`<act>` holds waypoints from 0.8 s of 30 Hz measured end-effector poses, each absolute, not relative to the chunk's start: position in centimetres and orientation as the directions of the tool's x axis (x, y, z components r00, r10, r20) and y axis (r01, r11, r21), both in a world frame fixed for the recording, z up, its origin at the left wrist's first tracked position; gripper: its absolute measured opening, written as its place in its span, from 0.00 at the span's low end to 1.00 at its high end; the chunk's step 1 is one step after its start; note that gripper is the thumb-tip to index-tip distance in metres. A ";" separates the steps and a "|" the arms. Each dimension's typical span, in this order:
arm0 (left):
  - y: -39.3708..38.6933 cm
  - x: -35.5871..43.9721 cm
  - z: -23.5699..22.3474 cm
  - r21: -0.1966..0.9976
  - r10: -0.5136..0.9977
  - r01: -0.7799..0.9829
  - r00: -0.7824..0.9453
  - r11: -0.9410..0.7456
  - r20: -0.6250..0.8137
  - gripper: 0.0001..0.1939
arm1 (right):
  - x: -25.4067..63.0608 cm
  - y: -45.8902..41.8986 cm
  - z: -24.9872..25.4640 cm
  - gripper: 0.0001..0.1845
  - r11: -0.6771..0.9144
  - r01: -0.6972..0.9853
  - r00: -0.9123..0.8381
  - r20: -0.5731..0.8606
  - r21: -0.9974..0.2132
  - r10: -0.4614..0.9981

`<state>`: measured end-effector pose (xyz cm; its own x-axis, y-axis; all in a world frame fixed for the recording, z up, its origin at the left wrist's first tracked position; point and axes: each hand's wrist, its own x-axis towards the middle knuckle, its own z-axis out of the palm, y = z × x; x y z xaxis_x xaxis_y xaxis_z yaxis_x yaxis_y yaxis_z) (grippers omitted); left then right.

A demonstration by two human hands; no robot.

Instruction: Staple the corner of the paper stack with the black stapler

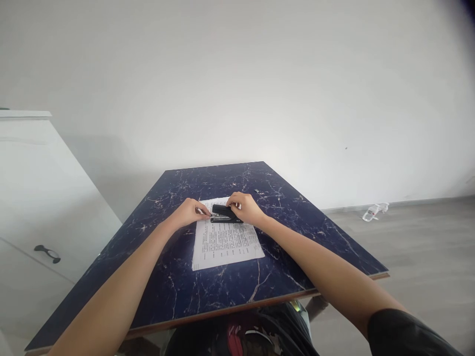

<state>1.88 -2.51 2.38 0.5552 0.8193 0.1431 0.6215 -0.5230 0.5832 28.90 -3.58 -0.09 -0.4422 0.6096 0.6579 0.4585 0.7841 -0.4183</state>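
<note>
A right hand (247, 207) grasps the right end of a black stapler (227, 221), its thumb and fingers closed around the raised top part. At the stapler's other end, the left hand (189, 212) has its fingertips drawn together against the tip; whether they pinch it or only touch it, I cannot tell. Between the hands, the stapler's top is tilted up from its base, showing a silvery metal channel; whether staples lie in that channel is too small to see.

Directly beneath the grip, and reaching toward the person, lies white paper (226, 247) covered in printed text. Under it spreads a dark blue table (215, 296) with pale marble-like veins. Just beyond the right hand, a small object (257, 191) rests on the tabletop, too small to identify.

Well left of the grip stands a white cabinet (40, 188) with a dark handle (47, 253) on its front; its contents are hidden. Well to the right, down on the grey floor (426, 242), a crumpled clear plastic bag (375, 212) with red marks lies near the wall; what it holds cannot be made out. Beyond the grip rises the pale wall (241, 89).
</note>
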 end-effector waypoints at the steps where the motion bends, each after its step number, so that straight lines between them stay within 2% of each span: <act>1: -2.4 1.7 2.4 0.581 0.818 0.624 0.560 -0.522 0.134 0.10 | 28.9 -3.6 -0.1 0.15 0.785 0.457 -0.443 0.658 -0.418 0.609; 5: -2.2 0.3 2.8 0.578 0.815 0.638 0.573 -0.509 0.086 0.11 | 28.9 -3.7 0.0 0.15 0.780 0.453 -0.441 0.652 -0.432 0.617; 11: -1.4 -1.6 2.2 0.664 0.811 0.588 0.584 -0.461 0.045 0.12 | 29.0 -3.9 0.1 0.10 0.698 0.428 -0.416 0.560 -0.574 0.716; 16: -0.5 -1.8 0.7 0.758 0.823 0.490 0.557 -0.430 0.106 0.10 | 28.4 -3.7 -0.6 0.20 0.678 0.469 -0.498 0.464 -0.566 0.732; 18: -0.4 -1.3 0.2 0.758 0.824 0.478 0.551 -0.444 0.135 0.09 | 28.0 -3.6 -0.9 0.19 0.665 0.491 -0.490 0.453 -0.563 0.745; 21: -0.5 0.2 -0.1 0.742 0.802 0.460 0.572 -0.488 0.172 0.12 | 27.6 -3.4 -1.3 0.16 0.659 0.482 -0.472 0.463 -0.577 0.750; 24: -0.8 2.0 -0.4 0.662 0.758 0.477 0.615 -0.578 0.219 0.15 | 27.4 -3.3 -1.5 0.16 0.666 0.464 -0.473 0.473 -0.584 0.744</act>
